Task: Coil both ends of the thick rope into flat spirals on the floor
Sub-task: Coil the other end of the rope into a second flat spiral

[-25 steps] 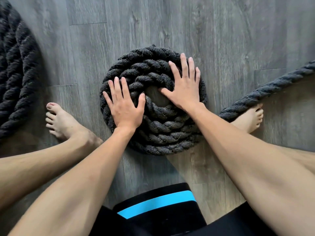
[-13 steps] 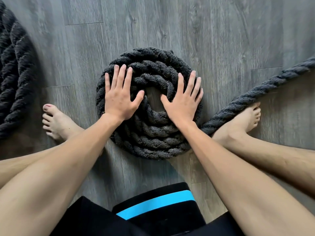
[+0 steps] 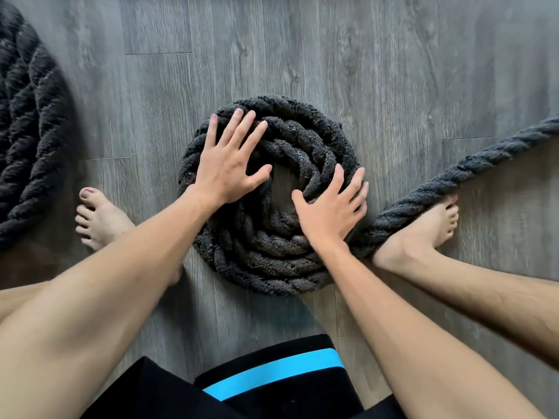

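A thick dark grey rope lies wound into a flat spiral [image 3: 305,128] on the grey wood floor in the middle of the view. My left hand [image 3: 227,164] presses flat on the spiral's upper left turns, fingers spread. On the lower right turns my right hand [image 3: 329,210] lies flat too, fingers apart. Neither hand grips anything. A small gap of floor shows at the spiral's centre. The free rope tail [image 3: 447,182] leaves the spiral at the lower right and runs up to the right edge.
A second, larger coil of the same rope [image 3: 24,140] lies at the left edge. My bare left foot [image 3: 99,219] stands left of the spiral. My bare right foot [image 3: 423,234] touches the rope tail. Grey plank floor [image 3: 302,49] stretches beyond.
Both hands have turned clockwise on the spiral: the left slid up and right across the top, the right slid down to the lower right. The coil rotated with them, and the tail drew nearer.
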